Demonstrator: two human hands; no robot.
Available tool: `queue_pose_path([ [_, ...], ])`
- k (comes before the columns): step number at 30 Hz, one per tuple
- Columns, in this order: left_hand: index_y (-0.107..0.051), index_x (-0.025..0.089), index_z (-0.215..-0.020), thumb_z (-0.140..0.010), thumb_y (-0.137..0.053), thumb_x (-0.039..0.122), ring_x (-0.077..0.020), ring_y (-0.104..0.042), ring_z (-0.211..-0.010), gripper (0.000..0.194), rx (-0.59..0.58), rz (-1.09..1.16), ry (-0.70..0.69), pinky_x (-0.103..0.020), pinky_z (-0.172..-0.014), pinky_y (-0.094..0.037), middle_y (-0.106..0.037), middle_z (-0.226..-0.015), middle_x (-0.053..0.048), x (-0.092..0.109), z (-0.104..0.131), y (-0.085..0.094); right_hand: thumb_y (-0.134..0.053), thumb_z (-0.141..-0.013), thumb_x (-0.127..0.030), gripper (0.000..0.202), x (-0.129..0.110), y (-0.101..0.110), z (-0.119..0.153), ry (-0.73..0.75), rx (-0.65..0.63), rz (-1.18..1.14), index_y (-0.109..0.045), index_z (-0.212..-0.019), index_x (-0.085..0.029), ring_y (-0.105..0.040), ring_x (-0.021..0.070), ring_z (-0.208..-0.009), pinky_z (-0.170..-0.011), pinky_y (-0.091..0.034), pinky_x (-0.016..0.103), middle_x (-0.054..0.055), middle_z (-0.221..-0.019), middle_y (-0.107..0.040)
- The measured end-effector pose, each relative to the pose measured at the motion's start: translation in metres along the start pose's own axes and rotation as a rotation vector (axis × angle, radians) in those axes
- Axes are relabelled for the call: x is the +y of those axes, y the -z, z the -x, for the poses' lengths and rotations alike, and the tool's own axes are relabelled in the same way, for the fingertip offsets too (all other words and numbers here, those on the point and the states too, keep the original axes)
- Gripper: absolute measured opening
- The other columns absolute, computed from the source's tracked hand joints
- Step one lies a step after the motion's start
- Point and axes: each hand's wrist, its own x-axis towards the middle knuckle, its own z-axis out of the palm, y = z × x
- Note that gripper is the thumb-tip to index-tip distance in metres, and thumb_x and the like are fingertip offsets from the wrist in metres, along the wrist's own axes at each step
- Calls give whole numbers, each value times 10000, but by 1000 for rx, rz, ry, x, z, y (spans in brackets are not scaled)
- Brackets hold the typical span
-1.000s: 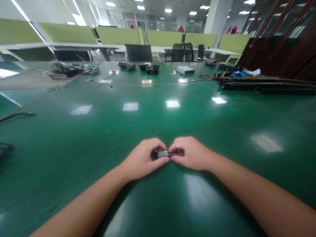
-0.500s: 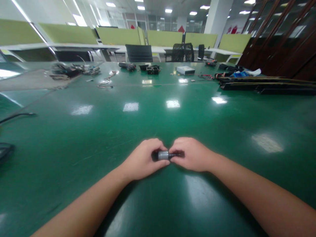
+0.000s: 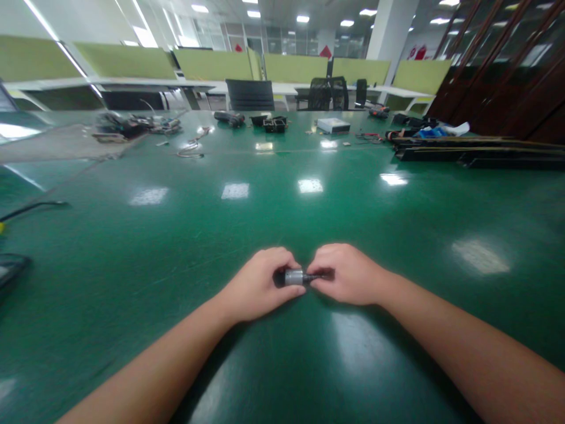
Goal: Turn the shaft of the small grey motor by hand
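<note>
Low in the middle of the view, a small silver cylinder with a black end (image 3: 294, 277) lies sideways just over the green tabletop (image 3: 282, 224). My left hand (image 3: 258, 285) is closed round its left end, thumb below and fingers above. From the cylinder's right side comes a thin, dark, ribbed-looking shaft (image 3: 318, 276). My right hand (image 3: 346, 274) pinches this shaft between thumb and fingers, its far end hidden in the palm. The two hands face each other with a narrow gap between their fingertips. What kind of part it is cannot be made out.
Dark cables (image 3: 13, 268) lie at the left edge. Along the back stand a white box (image 3: 333, 125), black parts (image 3: 274, 123) and a pile of electronic scraps (image 3: 132, 125). Long black bars (image 3: 477, 154) are stacked at the far right. Beyond the table is a black chair (image 3: 250, 94).
My right hand has shifted slightly right and up, widening the gap between the fingertips a little. My left hand keeps its hold on the cylinder. The view itself has moved slightly.
</note>
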Motion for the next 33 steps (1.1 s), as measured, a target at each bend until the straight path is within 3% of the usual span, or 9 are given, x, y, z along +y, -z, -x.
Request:
queue_pose_path([
  [18, -641, 202, -902, -820, -731, 361, -191, -605, -793, 201, -2, 3, 1, -311, -741, -435, -651, -859, -14, 1, 0, 0, -687, -783, -179, 94, 4, 14, 4, -77, -86, 15, -749, -853, -183, -591, 131, -713, -656, -412, 243, 16, -786, -687],
  [26, -650, 206, -906, -807, -746, 371, -188, -612, -792, 215, 15, 11, 4, -314, -750, -444, -659, -869, -11, -1, 0, -2, -702, -744, -157, 121, 22, 32, 12, -188, -200, -88, -770, -840, -185, -604, 122, -664, -618, -444, 232, 7, -753, -699],
  [33, -644, 206, -905, -811, -743, 366, -186, -608, -796, 210, 7, 4, 6, -312, -746, -438, -654, -870, -7, -3, 1, -2, -690, -753, -166, 129, 24, 32, 12, -244, -228, -121, -769, -854, -176, -613, 118, -651, -607, -456, 228, 9, -756, -705],
])
